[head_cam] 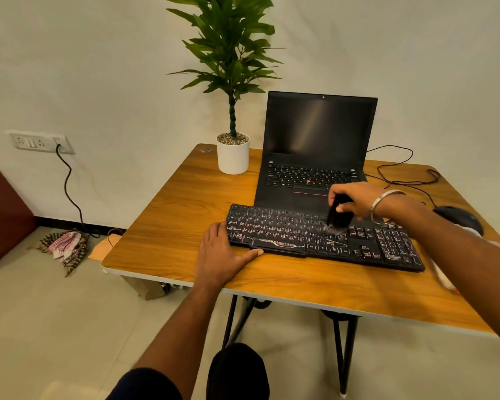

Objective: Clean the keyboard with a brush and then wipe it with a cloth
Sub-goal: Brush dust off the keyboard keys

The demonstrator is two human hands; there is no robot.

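A black keyboard (pixel 286 235) lies on the wooden table (pixel 185 215), its keys streaked with pale dust. My right hand (pixel 355 200) grips a black brush (pixel 337 217), and the bristles touch the keys right of the keyboard's middle. My left hand (pixel 223 252) rests flat on the table against the keyboard's left front corner, thumb along the front edge and fingertips at the left end. A pale object (pixel 442 275), blurred and partly hidden under my right forearm, lies at the table's right edge; I cannot tell whether it is the cloth.
An open black laptop (pixel 315 145) stands just behind the keyboard. A potted plant (pixel 233 153) sits at the back left, a black mouse (pixel 456 217) and cables at the right. A checked cloth (pixel 65 245) lies on the floor below a wall socket (pixel 41 142).
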